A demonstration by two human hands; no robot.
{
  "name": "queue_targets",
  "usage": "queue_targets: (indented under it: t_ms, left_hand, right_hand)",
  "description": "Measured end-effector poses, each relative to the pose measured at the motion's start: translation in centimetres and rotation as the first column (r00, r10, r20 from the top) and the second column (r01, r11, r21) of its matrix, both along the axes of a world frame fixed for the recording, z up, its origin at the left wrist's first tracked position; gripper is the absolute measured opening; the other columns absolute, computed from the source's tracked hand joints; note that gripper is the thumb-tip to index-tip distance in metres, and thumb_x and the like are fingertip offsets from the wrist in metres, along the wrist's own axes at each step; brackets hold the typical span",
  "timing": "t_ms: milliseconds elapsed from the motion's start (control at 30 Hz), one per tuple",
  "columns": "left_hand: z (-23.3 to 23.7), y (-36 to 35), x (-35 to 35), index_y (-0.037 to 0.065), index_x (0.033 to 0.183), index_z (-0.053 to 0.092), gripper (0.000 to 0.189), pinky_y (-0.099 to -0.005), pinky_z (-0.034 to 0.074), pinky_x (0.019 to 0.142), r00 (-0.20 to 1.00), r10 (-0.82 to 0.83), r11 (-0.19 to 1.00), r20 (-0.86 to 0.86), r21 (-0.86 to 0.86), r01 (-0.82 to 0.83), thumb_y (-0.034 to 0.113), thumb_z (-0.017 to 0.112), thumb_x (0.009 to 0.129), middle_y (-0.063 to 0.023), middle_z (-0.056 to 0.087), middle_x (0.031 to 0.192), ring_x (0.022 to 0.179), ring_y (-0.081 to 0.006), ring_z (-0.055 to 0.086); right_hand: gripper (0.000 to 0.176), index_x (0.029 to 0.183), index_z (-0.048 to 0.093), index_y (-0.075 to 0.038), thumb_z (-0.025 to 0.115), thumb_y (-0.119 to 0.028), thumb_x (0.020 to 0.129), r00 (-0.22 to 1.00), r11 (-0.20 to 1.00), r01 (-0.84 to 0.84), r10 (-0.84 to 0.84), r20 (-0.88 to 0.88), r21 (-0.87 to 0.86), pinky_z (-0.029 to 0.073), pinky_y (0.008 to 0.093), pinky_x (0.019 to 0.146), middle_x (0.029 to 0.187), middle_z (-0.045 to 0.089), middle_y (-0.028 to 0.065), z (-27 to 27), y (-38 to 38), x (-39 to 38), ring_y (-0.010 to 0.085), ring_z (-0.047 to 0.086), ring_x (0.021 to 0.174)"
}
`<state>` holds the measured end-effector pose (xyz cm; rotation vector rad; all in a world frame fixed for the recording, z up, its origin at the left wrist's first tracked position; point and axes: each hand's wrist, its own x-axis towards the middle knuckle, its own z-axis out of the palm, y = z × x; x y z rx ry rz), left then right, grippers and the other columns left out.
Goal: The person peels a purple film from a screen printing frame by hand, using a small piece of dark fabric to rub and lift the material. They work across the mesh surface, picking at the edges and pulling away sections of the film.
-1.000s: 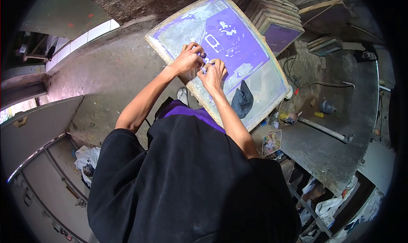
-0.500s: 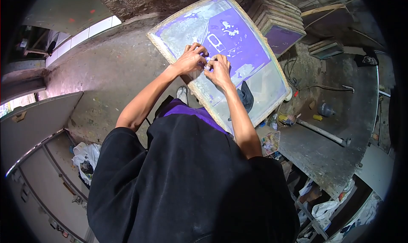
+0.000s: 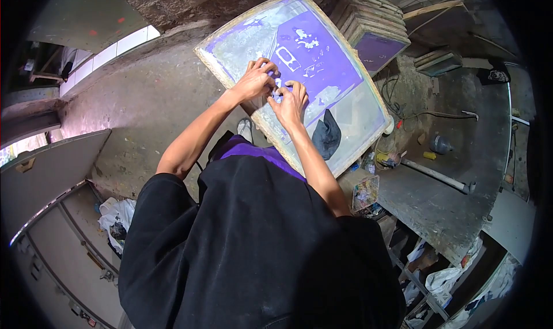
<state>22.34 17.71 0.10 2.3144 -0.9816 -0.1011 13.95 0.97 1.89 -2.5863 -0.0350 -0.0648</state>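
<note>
Beside my right forearm, the dark cloth lies toward the near right corner of the framed panel. The panel's long axis slants from far left to near right. Over its near long side my left hand and right hand curl half-closed; I can't tell if they grip anything. Beyond both lies the purple patch, my right hand nearer; past the far long edge, stacked frames.

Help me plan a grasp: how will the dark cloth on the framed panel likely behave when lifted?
The dark cloth will probably hang floppy, given its rumpled folds. It looks light, being small beside the framed panel. Rolling seems unlikely, since it lies fairly flat.
</note>
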Motion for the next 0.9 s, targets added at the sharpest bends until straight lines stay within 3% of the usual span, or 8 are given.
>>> queue_targets:
  t_ms: [233, 767, 900]
  left_hand:
    - [1.0, 0.0, 0.5, 0.012, 0.089, 0.081, 0.023, -0.0488, 0.036, 0.106, 1.0, -0.018, 1.0, -0.018, 0.022, 0.019, 0.011, 0.081, 0.066, -0.0055, 0.06, 0.13, 0.134, -0.0315, 0.044]
    - [0.5, 0.5, 0.1, 0.012, 0.093, 0.08, 0.027, -0.0478, 0.036, 0.105, 0.998, -0.042, 0.999, -0.043, 0.005, 0.042, 0.013, 0.085, 0.066, -0.0041, 0.059, 0.129, 0.133, -0.0296, 0.043]
    - [0.6, 0.1, -0.2, 0.012, 0.094, 0.08, 0.028, -0.0479, 0.036, 0.105, 0.997, -0.037, 0.999, -0.062, 0.012, 0.038, 0.013, 0.085, 0.066, -0.0038, 0.059, 0.13, 0.134, -0.029, 0.043]
  right_hand:
    - [0.026, 0.094, 0.075, -0.003, 0.084, -0.019, 0.076, 0.995, 0.995, 0.071, -0.066, 0.078, -0.063, 0.033, 0.0515, 0.107, 0.129, 0.054, 0.0169, -1.9, 0.9, -0.2, 0.0372, 0.045, 0.13]
    - [0.026, 0.093, 0.077, -0.001, 0.084, -0.016, 0.072, 0.972, 0.973, -0.216, 0.207, -0.11, -0.083, 0.043, 0.0474, 0.098, 0.118, 0.059, 0.0131, 0.6, -2.1, 2.7, 0.0334, 0.053, 0.117]
    - [0.022, 0.093, 0.077, -0.002, 0.082, -0.014, 0.075, 0.957, 0.965, -0.258, 0.263, -0.124, 0.051, 0.044, 0.0462, 0.098, 0.114, 0.061, 0.011, 1.0, -3.0, 3.0, 0.0323, 0.056, 0.114]
